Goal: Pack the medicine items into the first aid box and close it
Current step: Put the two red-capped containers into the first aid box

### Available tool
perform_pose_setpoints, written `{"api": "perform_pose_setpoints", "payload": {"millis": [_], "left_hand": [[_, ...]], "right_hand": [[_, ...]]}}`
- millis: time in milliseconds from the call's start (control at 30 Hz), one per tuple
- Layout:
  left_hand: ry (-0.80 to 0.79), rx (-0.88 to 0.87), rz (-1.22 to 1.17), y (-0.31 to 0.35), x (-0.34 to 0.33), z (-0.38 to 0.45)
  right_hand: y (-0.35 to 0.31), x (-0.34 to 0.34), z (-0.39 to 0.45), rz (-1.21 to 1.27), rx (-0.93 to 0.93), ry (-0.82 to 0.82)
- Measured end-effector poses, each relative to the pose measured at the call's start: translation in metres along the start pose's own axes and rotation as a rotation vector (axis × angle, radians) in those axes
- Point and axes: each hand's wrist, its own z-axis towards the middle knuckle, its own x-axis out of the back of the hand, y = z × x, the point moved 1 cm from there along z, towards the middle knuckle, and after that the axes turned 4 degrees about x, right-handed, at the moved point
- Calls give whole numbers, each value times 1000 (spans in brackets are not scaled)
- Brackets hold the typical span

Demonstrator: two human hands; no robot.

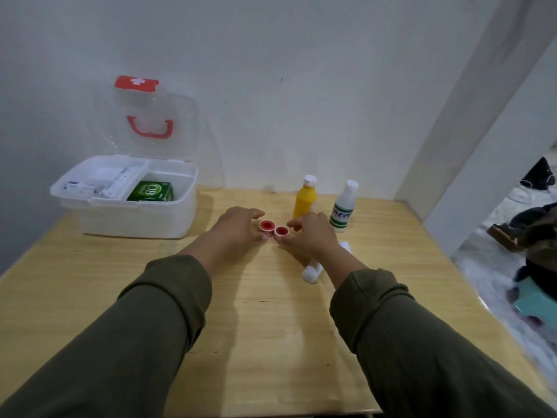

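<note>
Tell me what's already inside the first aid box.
In the first aid box: a green carton in the right compartment, white packets in the left tray. Anything beneath the tray or carton is hidden.

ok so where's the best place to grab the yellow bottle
Grip the yellow bottle round its straight body below the white cap, coming from the front with the right hand. It stands upright, and the clear bottle stands apart on its right, so a side wrap looks feasible.
</note>
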Motion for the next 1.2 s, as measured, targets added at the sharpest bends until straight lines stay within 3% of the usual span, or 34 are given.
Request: {"api": "perform_pose_setpoints", "payload": {"millis": [400, 667, 933, 1200], "left_hand": [[22, -70, -61, 1, -9, -1], [157, -117, 23, 5, 48, -13], [358, -13, -16, -39, 142, -41], [513, 142, 59, -132, 216, -48]], "right_hand": [[4, -8, 4, 56, 31, -19], [-22, 19, 12, 92, 75, 3], [-100, 43, 41, 103, 212, 47], [-206, 12, 88, 151, 350, 3]]}}
